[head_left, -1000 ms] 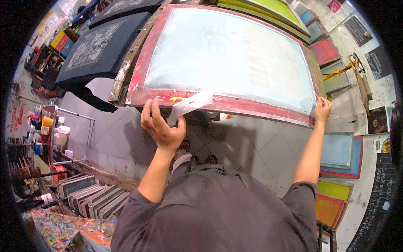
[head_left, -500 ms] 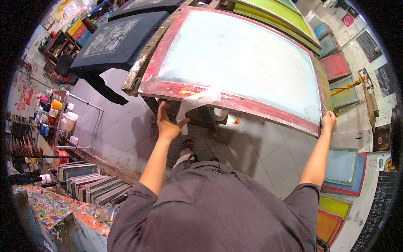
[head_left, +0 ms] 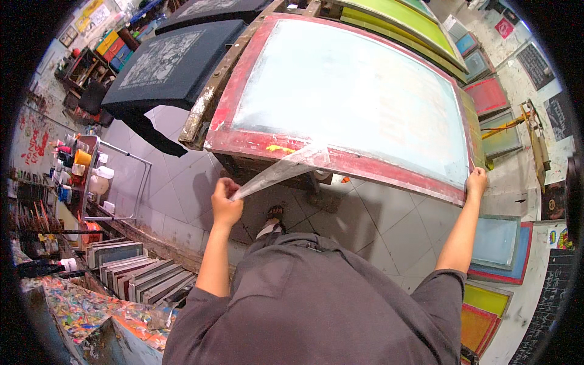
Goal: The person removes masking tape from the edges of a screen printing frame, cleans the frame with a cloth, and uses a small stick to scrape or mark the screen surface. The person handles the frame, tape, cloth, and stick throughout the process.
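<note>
A large screen-printing frame (head_left: 243,139) with red-painted edges and pale blue mesh (head_left: 347,85) lies in front of me. From its near edge runs a strip of clear tape (head_left: 275,173), pulled taut and twisted toward me. My left hand (head_left: 225,204) is closed on the strip's loose end, short of the frame and to the left. At the frame's near right corner, my right hand (head_left: 477,182) grips the edge, its fingers partly hidden. A yellow smear marks the red edge beside the tape.
Dark printed shirts (head_left: 161,61) lie on boards at the left, past a worn wooden rail (head_left: 210,100). Yellow-green screens (head_left: 401,24) stand behind. Several small frames (head_left: 143,274) are racked at lower left, beside a metal-framed cart (head_left: 131,213). More screens (head_left: 496,243) lean at right.
My left hand has closed on the hanging tape end and drawn it down and left, stretching it. My right hand still holds the corner.
</note>
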